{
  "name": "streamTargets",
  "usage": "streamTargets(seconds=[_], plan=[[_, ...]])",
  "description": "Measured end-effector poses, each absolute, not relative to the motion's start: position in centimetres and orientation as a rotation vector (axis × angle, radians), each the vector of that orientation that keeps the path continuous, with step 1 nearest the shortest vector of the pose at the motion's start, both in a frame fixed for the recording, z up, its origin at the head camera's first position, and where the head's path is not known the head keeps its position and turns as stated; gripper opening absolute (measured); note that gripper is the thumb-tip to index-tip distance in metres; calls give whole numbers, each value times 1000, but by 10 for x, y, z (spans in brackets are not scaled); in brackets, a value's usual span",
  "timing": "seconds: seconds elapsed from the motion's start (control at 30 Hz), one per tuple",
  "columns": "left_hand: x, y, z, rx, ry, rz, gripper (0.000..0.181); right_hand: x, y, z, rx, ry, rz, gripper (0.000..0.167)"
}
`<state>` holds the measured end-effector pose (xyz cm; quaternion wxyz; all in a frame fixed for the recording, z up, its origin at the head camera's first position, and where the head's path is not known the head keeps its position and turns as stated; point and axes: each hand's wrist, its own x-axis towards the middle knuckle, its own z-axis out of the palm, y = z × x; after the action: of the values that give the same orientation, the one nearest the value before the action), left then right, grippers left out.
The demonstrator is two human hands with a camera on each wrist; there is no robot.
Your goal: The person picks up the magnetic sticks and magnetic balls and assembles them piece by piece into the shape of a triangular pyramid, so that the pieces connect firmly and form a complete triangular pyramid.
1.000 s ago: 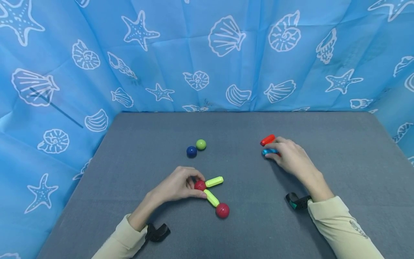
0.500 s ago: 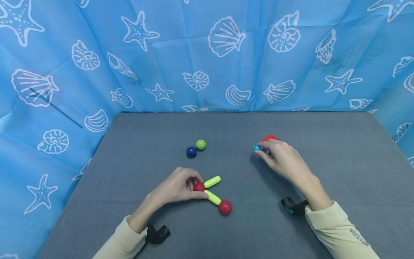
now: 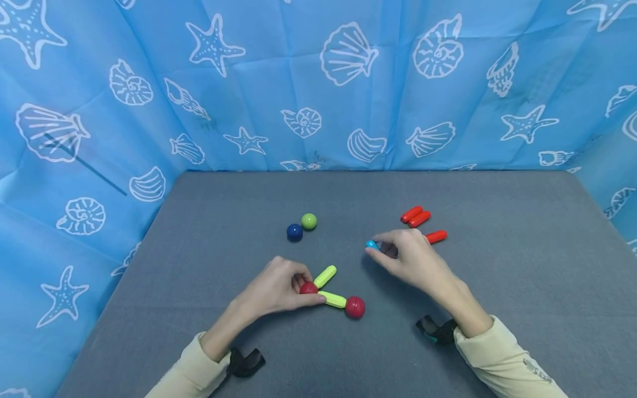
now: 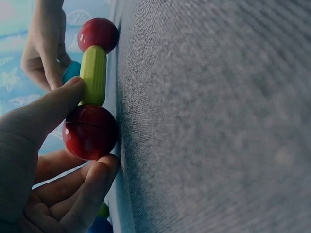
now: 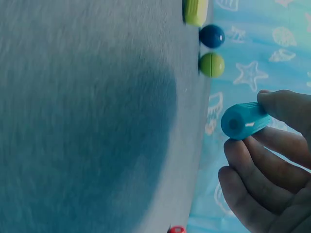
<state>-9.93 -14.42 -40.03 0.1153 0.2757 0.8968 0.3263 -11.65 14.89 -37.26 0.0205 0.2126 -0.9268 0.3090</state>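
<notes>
My left hand grips a red ball between thumb and fingers, its thumb lying along a yellow-green rod. That rod joins the gripped ball to another red ball. A second yellow-green rod slants up from the gripped ball. To the right, my right hand pinches a light blue rod between thumb and fingers, above the table in the right wrist view. In the head view only the tip of this rod shows; fingers cover the remainder.
A dark blue ball and a green ball sit side by side beyond my left hand. Two red rods lie together behind my right hand, and another red rod lies just beside it. A shell-patterned blue curtain borders the grey table.
My right hand has carried the light blue rod leftward, away from the red rods. The joined balls and rods have turned in my left hand, their free red ball swinging right and away from me.
</notes>
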Motion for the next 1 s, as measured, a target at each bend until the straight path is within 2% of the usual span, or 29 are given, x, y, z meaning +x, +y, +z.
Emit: streamTargets(seconds=[0.77, 1.0], plan=[[-100, -143, -401, 821, 2627, 960, 28, -102, 116, -388, 749, -2947, 1346, 27], [-99, -143, -402, 833, 2632, 966, 28, -100, 111, -390, 692, -3000, 1365, 29]])
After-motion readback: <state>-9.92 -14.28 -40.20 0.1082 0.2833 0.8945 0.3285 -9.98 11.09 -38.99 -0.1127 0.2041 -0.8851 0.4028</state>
